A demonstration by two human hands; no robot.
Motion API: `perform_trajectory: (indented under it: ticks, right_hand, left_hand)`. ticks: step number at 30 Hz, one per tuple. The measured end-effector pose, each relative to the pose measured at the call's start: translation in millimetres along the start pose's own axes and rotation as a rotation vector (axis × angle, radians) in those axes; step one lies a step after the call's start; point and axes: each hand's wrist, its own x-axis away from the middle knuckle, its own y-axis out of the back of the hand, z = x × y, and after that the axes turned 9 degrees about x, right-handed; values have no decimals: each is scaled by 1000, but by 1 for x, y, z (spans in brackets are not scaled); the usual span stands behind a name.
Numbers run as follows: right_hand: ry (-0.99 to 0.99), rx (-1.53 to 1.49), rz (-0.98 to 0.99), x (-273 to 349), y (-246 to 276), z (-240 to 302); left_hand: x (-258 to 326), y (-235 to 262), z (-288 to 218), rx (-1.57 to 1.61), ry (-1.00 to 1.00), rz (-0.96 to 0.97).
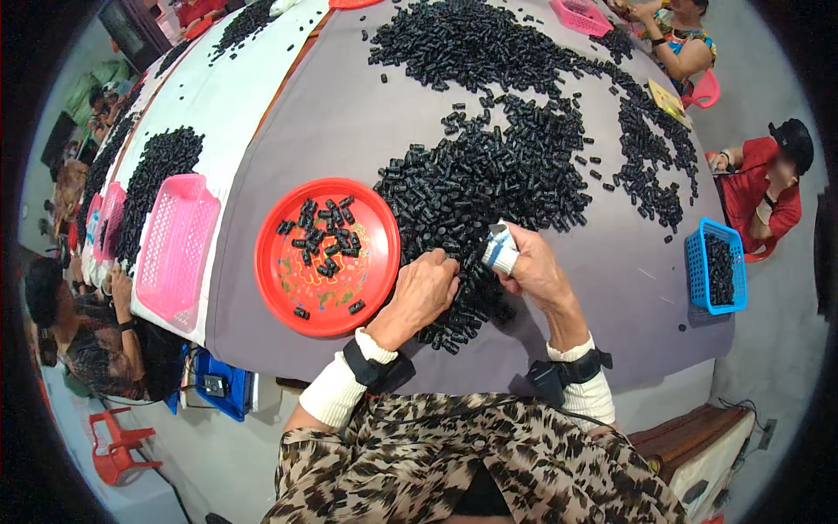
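- Most of the black cylinders [493, 166] in the near heap lie just beyond my fingers, farther across the bench [646, 279]; a narrower spill runs between my hands toward me.
- Their long axes point every way, none shared.
- My left hand [421, 293] is at the heap's near left edge, fingers curled downward; I cannot tell whether they pinch a piece.
- My right hand [539, 266] stands at the spill's right, fingers bent inward, a white-and-blue wrap [501, 249] at their tips; worn or gripped, I cannot tell.
- Left of my left fingers, and nearer them than the right, sits the red tray [269, 293] with scattered cylinders.
- Hidden: my left fingertips and whatever lies beneath; dark pieces merge.
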Motion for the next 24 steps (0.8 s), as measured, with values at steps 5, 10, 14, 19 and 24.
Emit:
perform_trajectory:
  ticks: [5,10,14,19,24]
  right_hand:
    - [41,-12,18,-6,-5,7]
    - [78,11,23,-8,-11,28]
    - [134,-49,41,-7,-15,41]
    - [173,-57,9,-7,-15,48]
    - [138,-66,70,-3,-17,44]
  left_hand:
    - [-3,22,-6,344,63,-86]
    - [-7,55,-28,822,228,-199]
    - [-3,68,-30,1038,271,-257]
    - [-4,74,-35,1154,237,-286]
    - [0,75,-31,1405,249,-334]
